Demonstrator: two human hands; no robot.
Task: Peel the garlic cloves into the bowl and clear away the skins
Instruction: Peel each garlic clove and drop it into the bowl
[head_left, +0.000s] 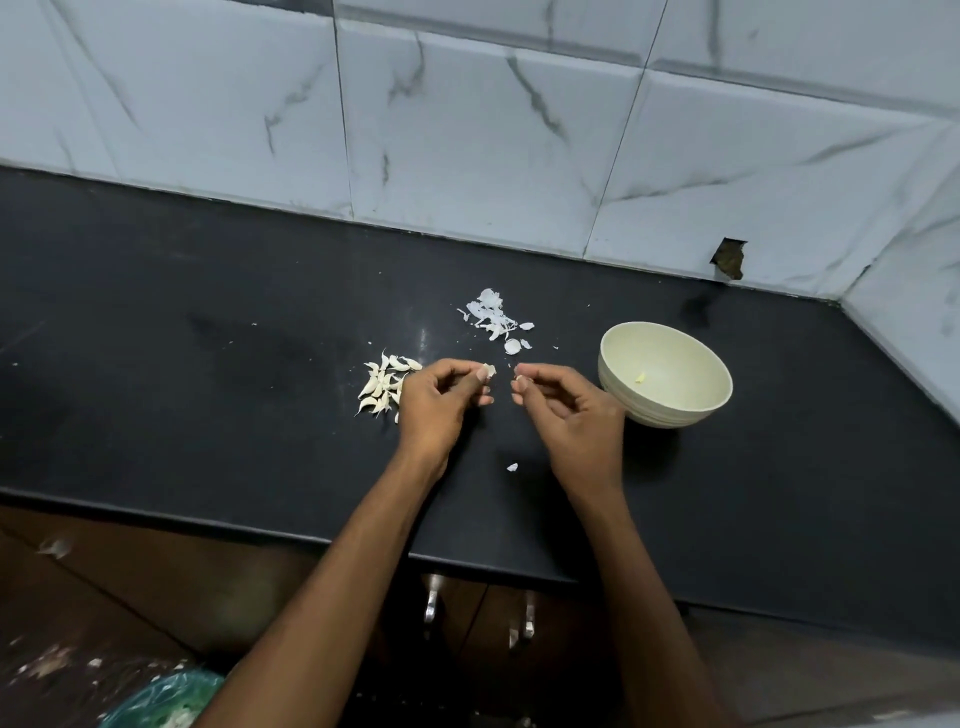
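Both hands pinch small bits: left hand (439, 402) a skin (488, 371), right hand (563, 410) a clove (521, 383). Risk: the clove slips onto the counter (208, 415), missing the bowl (675, 410).

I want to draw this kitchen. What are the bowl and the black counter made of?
The bowl looks like matte plastic or glazed ceramic: pale cream, with faint ridges round its outside; I can't tell which. The counter seems polished dark stone, since it shows soft reflections and smudges.
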